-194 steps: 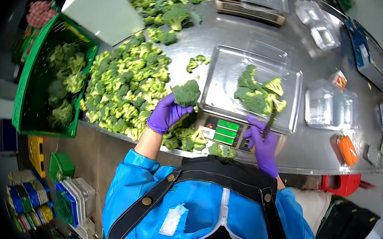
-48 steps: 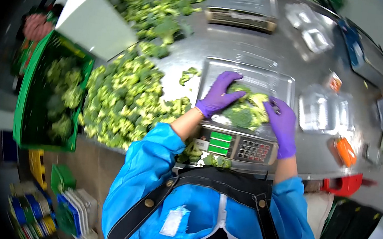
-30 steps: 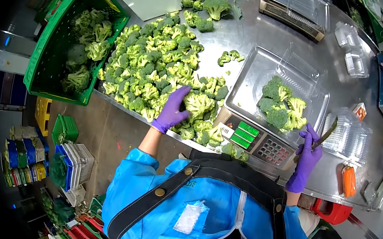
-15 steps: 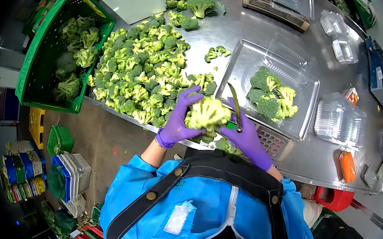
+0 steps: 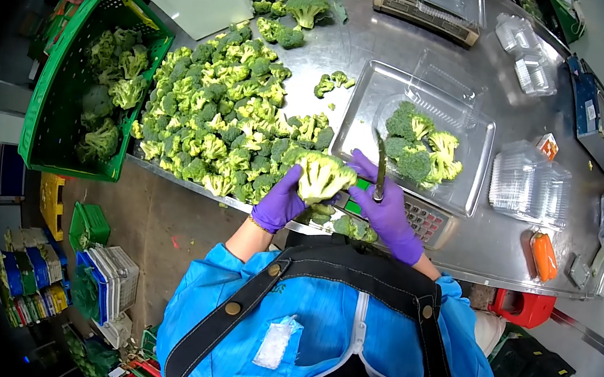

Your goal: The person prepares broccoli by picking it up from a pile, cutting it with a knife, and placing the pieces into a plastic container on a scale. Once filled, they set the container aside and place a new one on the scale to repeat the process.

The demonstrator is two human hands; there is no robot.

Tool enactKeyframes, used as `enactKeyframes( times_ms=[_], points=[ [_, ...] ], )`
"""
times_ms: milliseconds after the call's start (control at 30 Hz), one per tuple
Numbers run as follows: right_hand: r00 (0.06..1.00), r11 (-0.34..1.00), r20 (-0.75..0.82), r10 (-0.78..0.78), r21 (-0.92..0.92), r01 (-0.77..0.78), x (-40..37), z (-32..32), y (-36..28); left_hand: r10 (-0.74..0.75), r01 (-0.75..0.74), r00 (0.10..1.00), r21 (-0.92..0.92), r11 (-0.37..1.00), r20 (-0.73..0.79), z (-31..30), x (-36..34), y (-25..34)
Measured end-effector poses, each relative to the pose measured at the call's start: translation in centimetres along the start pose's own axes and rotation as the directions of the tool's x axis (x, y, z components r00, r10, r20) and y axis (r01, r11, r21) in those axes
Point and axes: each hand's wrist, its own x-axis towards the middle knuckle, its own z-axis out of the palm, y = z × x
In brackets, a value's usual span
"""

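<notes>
My left hand (image 5: 278,205), in a purple glove, grips a piece of broccoli (image 5: 321,179) with its pale stem side facing up. Close to its right side is my gloved right hand (image 5: 393,217), closed around a knife (image 5: 380,171) whose narrow blade points away from me. Below the two hands, more broccoli (image 5: 355,227) lies along the table's front edge. A scale (image 5: 420,218) with a keypad is partly hidden by my right hand. On it rests a metal tray (image 5: 478,173) with broccoli florets (image 5: 420,148) in a clear container.
A large heap of cut broccoli (image 5: 213,112) covers the table's left part, beside a green crate (image 5: 40,123) holding broccoli heads. Clear plastic containers (image 5: 530,184) and an orange object (image 5: 543,256) stand at right. A second scale (image 5: 424,18) is at the back.
The broccoli has been turned so its cut stem side shows more. My right hand and the knife have shifted slightly, the blade now more upright. The whole view has moved a little.
</notes>
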Motion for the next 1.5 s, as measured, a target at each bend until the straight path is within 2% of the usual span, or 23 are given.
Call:
enactKeyframes(
  times_ms=[33,133,167,200,267,300,400,533,600,667,733,800,867,967,1133,1200,1233,1267,1333,1367,1400,1467,1500],
  points=[
    [0.993,0.979,-0.086,-0.078,-0.195,0.060,-0.3,-0.1,0.7,0.021,-0.018,0.998,0.048,0.999,-0.059,1.0,0.4,0.1],
    [1.000,0.933,0.019,-0.004,-0.359,0.010,-0.9,-0.8,0.4,0.071,-0.054,0.991,0.142,0.988,-0.115,2.2,1.1,0.2],
    [0.983,0.913,0.030,-0.180,-0.368,0.178,-0.8,-0.1,0.4,0.083,-0.063,0.982,0.122,0.991,-0.169,2.0,1.2,0.0],
    [0.983,0.913,0.032,-0.181,-0.367,0.180,-1.0,0.0,0.6,0.093,-0.072,0.970,0.103,0.992,-0.223,1.9,1.3,-0.1],
    [0.989,0.903,0.141,0.037,-0.430,0.027,-1.4,0.1,1.1,0.099,-0.090,0.984,0.061,0.994,-0.151,2.2,1.7,-0.1],
    [0.993,0.898,0.112,-0.037,-0.432,0.082,-1.2,0.6,1.0,0.104,-0.103,0.991,0.014,0.995,-0.080,2.4,1.8,-0.2],
    [0.988,0.876,0.122,-0.090,-0.462,0.136,-1.1,0.9,1.8,0.170,-0.171,0.973,0.007,0.985,-0.155,2.4,2.1,-0.9],
    [0.984,0.880,0.141,-0.112,-0.446,0.165,-1.0,1.0,1.9,0.124,-0.124,0.991,-0.003,0.992,0.042,1.9,1.5,-1.0],
    [0.984,0.876,0.153,-0.087,-0.458,0.149,-1.0,0.9,1.8,0.149,-0.151,0.987,-0.033,0.988,-0.063,0.8,1.3,-1.2],
    [0.981,0.849,0.168,-0.096,-0.500,0.169,-1.0,0.9,1.3,0.152,-0.163,0.986,0.254,0.954,0.063,1.7,0.9,-0.6],
    [0.977,0.821,0.184,-0.104,-0.539,0.188,-1.1,0.9,1.3,0.144,-0.131,0.988,0.209,0.969,-0.049,3.3,0.1,0.6],
    [0.980,0.751,0.171,-0.107,-0.632,0.192,-1.1,0.9,1.5,0.044,0.113,0.967,0.574,0.811,-0.252,4.4,-1.0,2.2],
    [0.976,0.739,0.184,-0.115,-0.641,0.208,-1.3,1.3,1.1,0.090,0.104,0.957,0.619,0.778,-0.275,4.2,-1.2,2.2],
    [0.968,0.708,0.213,-0.135,-0.663,0.245,-1.4,1.9,1.5,0.024,0.007,0.998,0.454,0.891,-0.063,2.8,-1.3,2.0],
    [0.965,0.704,0.218,-0.145,-0.663,0.255,-1.5,1.9,1.7,0.044,-0.040,0.999,0.371,0.928,-0.004,2.7,-1.0,1.0],
    [0.979,0.720,0.195,-0.068,-0.669,0.183,-1.4,1.5,1.3,0.304,-0.230,0.953,0.637,0.736,-0.007,3.9,-0.7,1.1],
    [0.979,0.720,0.193,-0.069,-0.669,0.183,-1.4,1.5,1.3,0.352,-0.311,0.931,0.717,0.623,0.098,4.6,-0.5,1.7],
    [0.977,0.723,0.213,-0.025,-0.671,0.165,-1.4,1.5,1.4,0.351,-0.309,0.931,0.719,0.623,0.097,4.5,-0.4,2.0],
    [0.971,0.728,0.237,0.020,-0.669,0.148,-1.5,1.7,1.7,0.154,-0.144,0.988,0.552,0.821,0.029,3.9,-0.7,2.6],
    [0.971,0.737,0.240,0.000,-0.656,0.163,-1.6,2.0,2.1,-0.051,0.113,0.989,0.501,0.858,-0.136,1.6,-1.6,2.8],
    [0.970,0.744,0.242,-0.023,-0.644,0.178,-1.6,2.1,2.4,-0.062,0.143,0.982,0.480,0.866,-0.179,-2.1,-1.6,1.8],
    [0.972,0.746,0.233,-0.034,-0.641,0.180,-1.6,2.1,2.5,0.030,-0.013,0.997,0.252,0.968,-0.065,0.4,-0.9,0.7],
    [0.974,0.747,0.222,-0.047,-0.640,0.182,-1.5,2.1,2.5,0.027,-0.010,0.998,0.255,0.967,-0.060,0.5,-0.7,0.6]
  ],
)
